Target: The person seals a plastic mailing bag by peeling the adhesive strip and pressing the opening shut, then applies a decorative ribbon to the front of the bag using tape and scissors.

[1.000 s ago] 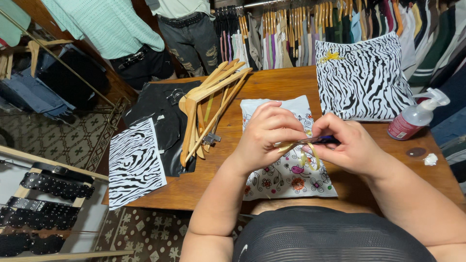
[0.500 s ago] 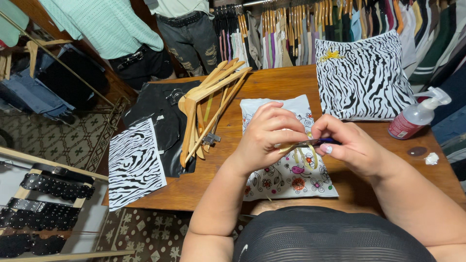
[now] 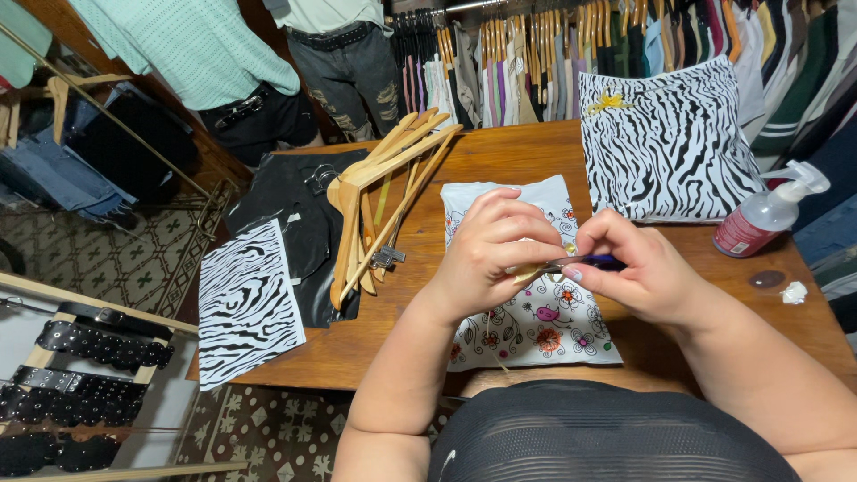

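My left hand (image 3: pixel 492 253) and my right hand (image 3: pixel 636 270) meet over a white bag with a flower print (image 3: pixel 536 323) that lies flat on the wooden table (image 3: pixel 500 161). My right hand pinches a thin dark pen-like tool (image 3: pixel 589 262) that points left. My left hand's fingers close around a thin yellowish strand (image 3: pixel 527 276) at the tool's tip. What lies between the fingers is mostly hidden.
A pile of wooden hangers (image 3: pixel 379 201) lies left of the floral bag, on black garments (image 3: pixel 290 210). A zebra-print bag (image 3: pixel 245 303) hangs over the table's left edge, another (image 3: pixel 665 147) stands at the back right. A pink spray bottle (image 3: pixel 768 214) is far right. Clothes racks stand behind.
Both hands stay together over the floral bag with only small finger movements. The dark tool in my right hand sits a little lower and flatter.
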